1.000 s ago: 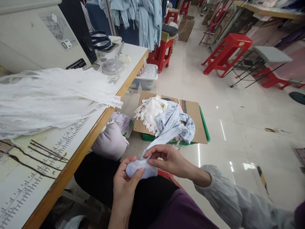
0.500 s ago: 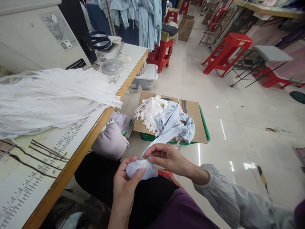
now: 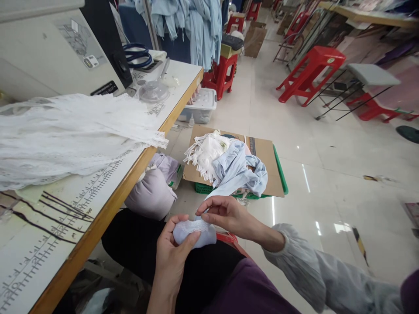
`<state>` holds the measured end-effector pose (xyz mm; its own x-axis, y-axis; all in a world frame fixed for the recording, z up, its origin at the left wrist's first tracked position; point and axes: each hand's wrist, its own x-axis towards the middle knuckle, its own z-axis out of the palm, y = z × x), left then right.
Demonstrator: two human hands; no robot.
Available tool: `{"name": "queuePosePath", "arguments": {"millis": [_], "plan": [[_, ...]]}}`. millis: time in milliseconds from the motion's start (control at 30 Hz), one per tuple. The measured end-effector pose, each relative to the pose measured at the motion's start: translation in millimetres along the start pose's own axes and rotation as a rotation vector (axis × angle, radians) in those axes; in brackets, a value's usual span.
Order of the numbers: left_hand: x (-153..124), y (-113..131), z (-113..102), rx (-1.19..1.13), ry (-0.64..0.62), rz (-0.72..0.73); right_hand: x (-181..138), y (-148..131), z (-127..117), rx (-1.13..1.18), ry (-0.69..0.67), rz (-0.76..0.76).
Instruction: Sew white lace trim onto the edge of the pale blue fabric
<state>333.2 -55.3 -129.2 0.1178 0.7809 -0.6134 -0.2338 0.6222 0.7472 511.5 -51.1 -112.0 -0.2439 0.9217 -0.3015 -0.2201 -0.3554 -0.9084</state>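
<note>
Over my lap, a small light blue fabric piece with white lace trim (image 3: pixel 196 239) is bunched in my left hand (image 3: pixel 172 250). The left thumb presses on its front and the fingers are behind it. My right hand (image 3: pixel 225 216) is closed at the upper edge of the same piece, thumb and forefinger pinched on the cloth near the lace. From there a light blue strip leads to a pile of light blue fabric (image 3: pixel 240 165), which lies beside white lace pieces (image 3: pixel 207 152) on a cardboard sheet (image 3: pixel 270 174).
To my left is a worktable (image 3: pixel 75 213) with ruler markings, a heap of white lace (image 3: pixel 75 135) and a sewing machine body (image 3: pixel 55 48). The cardboard rests on a green crate (image 3: pixel 203 188). A stuffed lilac bundle (image 3: pixel 152 194) sits below the table edge. Red stools (image 3: pixel 310 72) stand further off.
Almost nothing differs. My right hand has shifted very slightly left at the lace edge, and the left hand keeps its hold on the fabric.
</note>
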Motion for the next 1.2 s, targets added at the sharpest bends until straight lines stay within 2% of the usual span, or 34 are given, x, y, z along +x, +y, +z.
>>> {"name": "queuePosePath", "arguments": {"millis": [1200], "plan": [[2.3, -1.1, -4.7, -0.037, 0.036, 0.028, 4.3, 6.8, -2.5, 0.004, 0.008, -0.018]]}}
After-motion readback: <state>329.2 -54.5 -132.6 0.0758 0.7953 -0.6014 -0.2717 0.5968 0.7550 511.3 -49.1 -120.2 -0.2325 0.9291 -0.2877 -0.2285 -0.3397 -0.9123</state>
